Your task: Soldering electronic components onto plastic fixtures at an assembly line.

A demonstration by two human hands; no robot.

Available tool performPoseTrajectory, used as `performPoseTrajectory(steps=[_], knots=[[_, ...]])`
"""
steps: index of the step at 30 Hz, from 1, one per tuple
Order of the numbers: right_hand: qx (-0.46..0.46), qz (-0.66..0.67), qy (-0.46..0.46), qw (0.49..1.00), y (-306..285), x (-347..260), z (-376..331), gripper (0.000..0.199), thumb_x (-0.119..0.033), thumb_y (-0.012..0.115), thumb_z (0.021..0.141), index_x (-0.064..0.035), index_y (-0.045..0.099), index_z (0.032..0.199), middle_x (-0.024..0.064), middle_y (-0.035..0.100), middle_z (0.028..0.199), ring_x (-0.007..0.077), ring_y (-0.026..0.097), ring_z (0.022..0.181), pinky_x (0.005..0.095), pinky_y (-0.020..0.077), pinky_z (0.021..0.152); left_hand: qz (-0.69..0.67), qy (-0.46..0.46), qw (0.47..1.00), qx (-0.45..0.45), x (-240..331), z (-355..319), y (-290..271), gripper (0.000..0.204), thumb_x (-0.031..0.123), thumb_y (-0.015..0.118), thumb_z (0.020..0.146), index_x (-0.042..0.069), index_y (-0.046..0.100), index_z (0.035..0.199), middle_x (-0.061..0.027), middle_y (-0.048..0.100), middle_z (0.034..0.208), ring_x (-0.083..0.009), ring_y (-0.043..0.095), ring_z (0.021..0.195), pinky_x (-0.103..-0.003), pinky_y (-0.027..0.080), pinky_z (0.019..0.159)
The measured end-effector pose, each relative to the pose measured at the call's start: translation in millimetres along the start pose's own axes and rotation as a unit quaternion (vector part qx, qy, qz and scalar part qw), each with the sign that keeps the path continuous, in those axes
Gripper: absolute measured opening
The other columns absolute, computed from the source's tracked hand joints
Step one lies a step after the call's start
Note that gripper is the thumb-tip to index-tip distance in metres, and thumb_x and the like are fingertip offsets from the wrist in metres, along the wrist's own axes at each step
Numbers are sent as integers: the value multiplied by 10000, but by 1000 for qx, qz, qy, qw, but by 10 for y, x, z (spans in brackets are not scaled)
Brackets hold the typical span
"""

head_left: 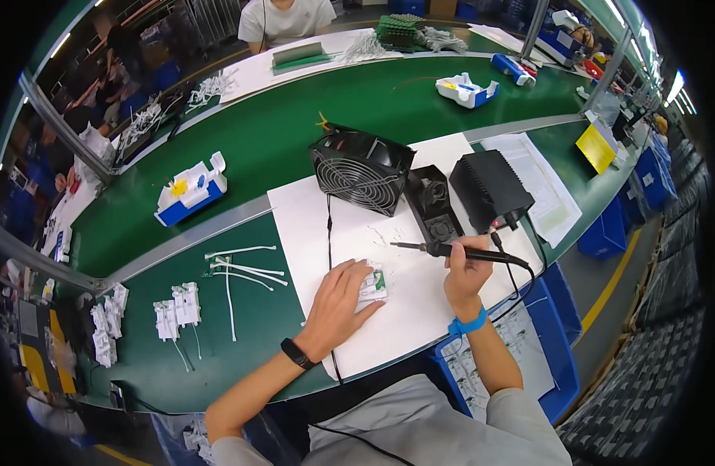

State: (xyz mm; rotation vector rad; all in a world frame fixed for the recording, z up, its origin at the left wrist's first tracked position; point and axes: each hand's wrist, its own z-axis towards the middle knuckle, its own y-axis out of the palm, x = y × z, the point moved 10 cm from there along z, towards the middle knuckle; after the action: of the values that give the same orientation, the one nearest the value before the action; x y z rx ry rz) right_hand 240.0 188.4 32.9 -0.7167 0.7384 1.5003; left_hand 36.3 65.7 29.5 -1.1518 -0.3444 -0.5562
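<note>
Held in my right hand (467, 273) like a pen is a soldering iron (443, 250), its metal tip pointing left over the white sheet. A blue wrist band with a cord circles that wrist. My left hand (338, 307) rests on the sheet, fingers and thumb curled around a small white plastic part (371, 295) with a green circuit board (378, 279) in it. The hand covers the part's left side. The iron's tip is up and to the right of the board, apart from it.
A black fan (363, 167) stands beyond my hands, beside a black iron stand (435, 203) and a black soldering station (491, 189). White cables (249, 273) and white plastic parts (177, 309) lie left. Blue-and-white housings (190, 203) sit on the green belt. A blue bin (561, 392) is right.
</note>
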Motion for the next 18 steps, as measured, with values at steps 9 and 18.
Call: performPoseTrajectory(steps=[9,18], knots=[[-33,15,44,998,31,66,-148,82,-30,660,925,-22,585,893,45,603,814,89,531,696,240,430,631,45,40,998,0,35,-51,54,391,220,814,836,73,697,1179,-178,588,1382,-392,521,1334,-490,431,1118],[-71,3,21,997,122,28,-124,114,-65,684,917,-23,591,867,22,600,724,65,491,602,231,393,548,45,39,998,20,30,-23,37,409,185,838,802,83,720,1180,-162,634,1318,-379,556,1311,-482,463,1090]])
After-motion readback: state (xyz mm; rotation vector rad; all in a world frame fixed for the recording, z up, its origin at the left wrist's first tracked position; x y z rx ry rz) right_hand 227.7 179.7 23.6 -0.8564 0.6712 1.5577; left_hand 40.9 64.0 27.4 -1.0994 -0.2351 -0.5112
